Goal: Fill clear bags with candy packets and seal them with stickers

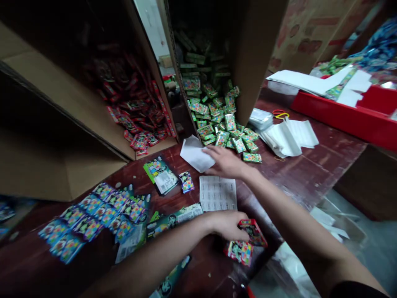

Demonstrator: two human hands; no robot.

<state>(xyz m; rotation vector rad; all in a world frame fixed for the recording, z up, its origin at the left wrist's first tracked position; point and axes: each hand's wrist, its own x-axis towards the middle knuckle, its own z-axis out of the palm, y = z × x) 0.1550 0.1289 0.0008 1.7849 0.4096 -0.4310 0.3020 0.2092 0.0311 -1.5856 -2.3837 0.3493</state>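
I'm getting a dim, cool feed: the table point(333, 167) is lightest toward the right and sinks into gloom at lower left, while the cardboard boxes point(62, 101) go nearly black inside. My wide lens stretches the edges, and blur softens the left hand point(228, 224), the right hand point(225, 161) and the blue heap point(380, 47) at upper right.

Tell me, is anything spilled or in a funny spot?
Yes: green packets spill messily from their cardboard box onto the table. One purple packet also lies alone, apart from the neater rows of blue-and-purple packets.
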